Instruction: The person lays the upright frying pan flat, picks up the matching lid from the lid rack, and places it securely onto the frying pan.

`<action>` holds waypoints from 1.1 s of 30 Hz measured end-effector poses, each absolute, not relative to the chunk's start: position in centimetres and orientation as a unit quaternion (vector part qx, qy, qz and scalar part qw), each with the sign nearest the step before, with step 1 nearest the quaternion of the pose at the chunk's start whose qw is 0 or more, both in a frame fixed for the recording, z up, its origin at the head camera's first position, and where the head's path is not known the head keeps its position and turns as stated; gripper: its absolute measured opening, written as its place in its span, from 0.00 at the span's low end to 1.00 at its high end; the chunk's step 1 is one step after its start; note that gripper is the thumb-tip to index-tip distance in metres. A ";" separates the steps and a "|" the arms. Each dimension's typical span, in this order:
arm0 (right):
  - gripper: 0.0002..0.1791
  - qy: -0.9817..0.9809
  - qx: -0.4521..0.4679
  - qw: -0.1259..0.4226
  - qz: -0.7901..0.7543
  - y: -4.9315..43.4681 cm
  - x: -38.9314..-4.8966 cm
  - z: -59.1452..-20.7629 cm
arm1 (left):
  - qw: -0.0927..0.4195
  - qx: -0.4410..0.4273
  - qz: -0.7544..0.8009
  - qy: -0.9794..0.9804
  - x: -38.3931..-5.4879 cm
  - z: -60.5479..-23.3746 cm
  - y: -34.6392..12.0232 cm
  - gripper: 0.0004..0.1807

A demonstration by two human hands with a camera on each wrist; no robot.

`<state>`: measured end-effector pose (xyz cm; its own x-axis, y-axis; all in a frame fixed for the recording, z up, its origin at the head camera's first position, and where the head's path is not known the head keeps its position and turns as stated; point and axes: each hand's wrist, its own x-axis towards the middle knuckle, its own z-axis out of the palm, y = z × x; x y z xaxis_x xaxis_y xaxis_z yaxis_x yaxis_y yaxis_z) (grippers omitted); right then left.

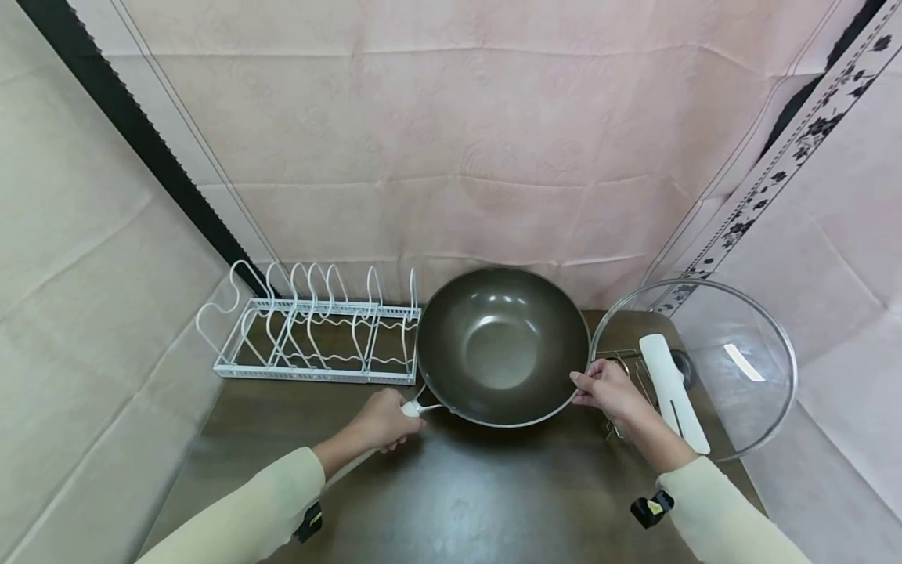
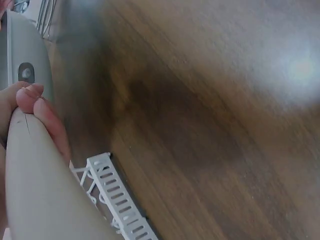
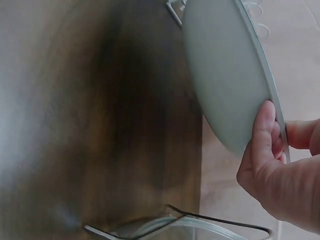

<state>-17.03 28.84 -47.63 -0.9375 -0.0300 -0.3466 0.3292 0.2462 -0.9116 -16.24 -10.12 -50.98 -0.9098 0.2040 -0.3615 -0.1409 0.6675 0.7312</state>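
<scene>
A wok (image 1: pixel 502 348) with a dark inside and a pale outside is held over the table, its bowl facing up. My left hand (image 1: pixel 386 421) grips its long pale handle (image 2: pixel 37 165) close to the bowl, fingers wrapped round it in the left wrist view. On the opposite side, my right hand (image 1: pixel 615 392) pinches the wok's rim between thumb and fingers. The right wrist view shows those fingers (image 3: pixel 263 132) against the pale outer wall, with a gap between the wok and the wooden table (image 3: pixel 125 115).
Left of the wok stands a white wire dish rack (image 1: pixel 313 376) at the table's back. At the right, a large glass lid (image 1: pixel 795 376) leans upright in a metal wire stand (image 1: pixel 620 429), with a long white handle-like piece (image 1: pixel 672 392) in front. Cloth-covered walls (image 1: pixel 451 141) enclose the back and sides.
</scene>
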 end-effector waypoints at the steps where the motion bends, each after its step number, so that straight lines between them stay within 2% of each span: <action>1: 0.10 0.772 0.097 0.146 -0.611 28.7 -16.8 -47.8 | 0.208 0.019 0.404 0.891 -16.3 -51.0 -10.2 0.12; 15: 0.11 0.750 0.127 0.113 -0.639 27.8 -15.2 -50.0 | 0.116 0.079 0.307 0.941 -17.6 -51.7 -11.2 0.16; 33: 0.11 0.717 0.151 0.108 -0.672 26.4 -14.5 -53.0 | 0.078 0.054 0.230 0.969 -18.4 -52.0 -12.2 0.20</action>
